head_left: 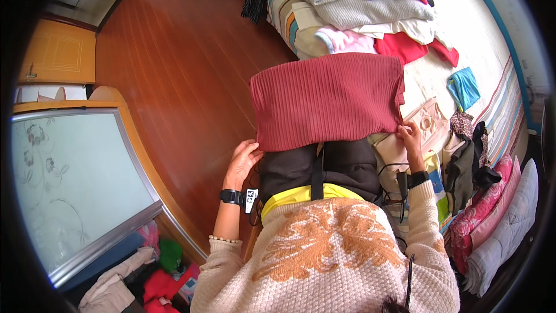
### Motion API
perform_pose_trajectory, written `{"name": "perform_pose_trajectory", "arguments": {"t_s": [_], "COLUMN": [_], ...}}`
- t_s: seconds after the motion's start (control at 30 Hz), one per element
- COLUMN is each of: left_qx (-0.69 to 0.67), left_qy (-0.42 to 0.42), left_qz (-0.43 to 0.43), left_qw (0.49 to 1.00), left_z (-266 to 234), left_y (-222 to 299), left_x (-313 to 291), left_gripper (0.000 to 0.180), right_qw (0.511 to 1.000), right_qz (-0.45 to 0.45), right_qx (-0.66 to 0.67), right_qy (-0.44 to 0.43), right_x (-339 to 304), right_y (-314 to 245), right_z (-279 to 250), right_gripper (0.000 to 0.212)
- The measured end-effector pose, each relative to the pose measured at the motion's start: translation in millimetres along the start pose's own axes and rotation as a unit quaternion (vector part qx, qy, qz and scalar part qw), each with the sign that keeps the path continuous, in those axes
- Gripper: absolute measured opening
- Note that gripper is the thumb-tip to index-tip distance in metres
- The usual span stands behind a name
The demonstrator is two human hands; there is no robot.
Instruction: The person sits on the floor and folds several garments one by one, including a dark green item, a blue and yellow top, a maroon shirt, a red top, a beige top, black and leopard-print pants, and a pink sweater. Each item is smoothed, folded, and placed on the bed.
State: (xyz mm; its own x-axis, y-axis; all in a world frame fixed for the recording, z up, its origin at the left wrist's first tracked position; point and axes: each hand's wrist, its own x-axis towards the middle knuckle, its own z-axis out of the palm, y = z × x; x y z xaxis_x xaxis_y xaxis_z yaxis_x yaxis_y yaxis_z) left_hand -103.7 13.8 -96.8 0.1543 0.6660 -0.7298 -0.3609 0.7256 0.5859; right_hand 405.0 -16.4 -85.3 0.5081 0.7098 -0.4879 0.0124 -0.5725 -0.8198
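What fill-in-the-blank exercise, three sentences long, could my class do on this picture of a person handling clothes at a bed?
1. Both hands grip the near corners of a ribbed sweater whose colour is dark ____.
2. The left hand wears a black band on its ____.
3. The right hand pinches the sweater beside a pile of clothes that lies on the striped ____.

Missing words: red; wrist; bed

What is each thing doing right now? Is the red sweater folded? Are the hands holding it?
Red ribbed sweater: folded flat, spread across the lap.
Left hand: pinching the sweater's near-left corner.
Right hand: gripping its near-right corner.
Clothes pile: heaped loosely on the bed.
Turquoise cloth: crumpled, lying alone.
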Motion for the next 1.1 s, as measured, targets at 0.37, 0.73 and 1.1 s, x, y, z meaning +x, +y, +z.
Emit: {"name": "perform_pose_trajectory", "arguments": {"t_s": [0.37,0.73,1.1], "left_qx": [-0.131,-0.173,0.026], "left_qy": [-0.049,-0.03,-0.154], "left_qz": [-0.039,0.12,0.152], "left_qw": [0.989,0.977,0.976], "left_z": [38,114,260], "left_y": [38,100,66], "left_x": [58,-60,-28], "left_gripper": [0.049,0.054,0.037], "right_qw": [0.82,0.811,0.892], "right_qz": [-0.516,-0.494,-0.323], "right_qx": [-0.246,-0.309,0.01], "right_qy": [-0.003,-0.05,-0.316], "right_x": [-68,-74,-97], "right_y": [-105,-74,-38], "right_z": [166,213,188], "right_gripper": [0.046,0.056,0.047]}}
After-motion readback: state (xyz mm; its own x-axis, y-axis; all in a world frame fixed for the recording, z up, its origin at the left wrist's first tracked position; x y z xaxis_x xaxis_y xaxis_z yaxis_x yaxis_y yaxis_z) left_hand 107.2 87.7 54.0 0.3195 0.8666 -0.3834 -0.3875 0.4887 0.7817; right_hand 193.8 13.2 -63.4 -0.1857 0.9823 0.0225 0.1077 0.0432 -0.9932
